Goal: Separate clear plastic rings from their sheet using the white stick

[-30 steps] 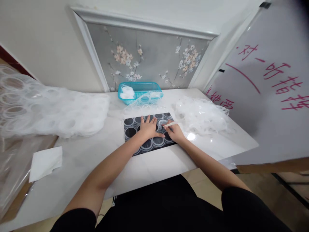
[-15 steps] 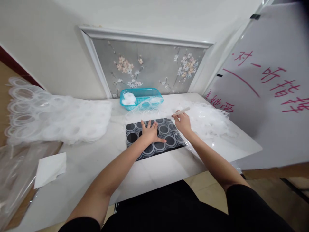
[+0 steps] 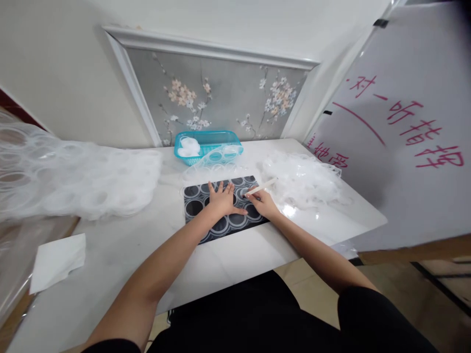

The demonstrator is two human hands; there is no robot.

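Note:
My left hand (image 3: 222, 201) lies flat with its fingers spread, pressing a clear plastic sheet with ring-shaped patterns (image 3: 237, 221) onto a black board (image 3: 193, 209). In my right hand (image 3: 264, 203) is a slim white stick (image 3: 263, 187), pinched between the fingers. Its lower end is over the sheet, close to a circle right of my left hand, and whether it touches is too small to tell. The stick's other end points up and to the right.
Behind the board stands a turquoise basket (image 3: 208, 135) with white round pieces (image 3: 189, 146) in it. A heap of clear plastic scraps (image 3: 305, 179) lies on the right, a stack of ringed sheets (image 3: 99, 176) on the left. White paper (image 3: 58, 262) lies at the table's left edge.
My right hand has moved left and slightly down with the stick, from the board's far right corner onto the sheet. My left hand keeps its place on the sheet. The view has shifted slightly.

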